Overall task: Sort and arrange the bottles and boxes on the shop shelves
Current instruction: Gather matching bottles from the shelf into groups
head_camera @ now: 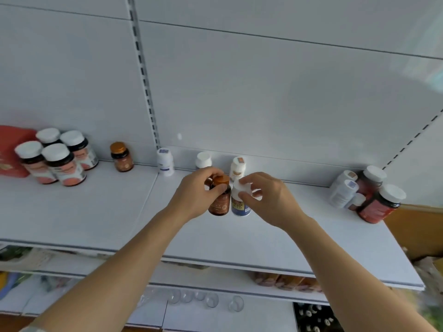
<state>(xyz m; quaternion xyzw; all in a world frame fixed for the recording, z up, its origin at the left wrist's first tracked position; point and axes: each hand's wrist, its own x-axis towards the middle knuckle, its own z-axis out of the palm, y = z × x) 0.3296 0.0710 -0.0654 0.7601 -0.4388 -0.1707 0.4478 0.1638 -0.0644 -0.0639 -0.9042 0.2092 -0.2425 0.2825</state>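
We had the left hand [199,192] curled round the cap and neck of a brown bottle [219,200], and the right hand [266,200] pinching the white cap of a white bottle [240,200] with a blue label. Both bottles were upright, just beside each other, mid-shelf [96,212]; we couldn't tell if they were lifted or resting. We judged the sort partly done: four dark white-capped bottles [55,159] were grouped at left beside a red box [12,152], and a mixed cluster [366,195] stood at right. Left to place: one lone brown bottle [121,157] and three white bottles [203,161] spaced along the back.
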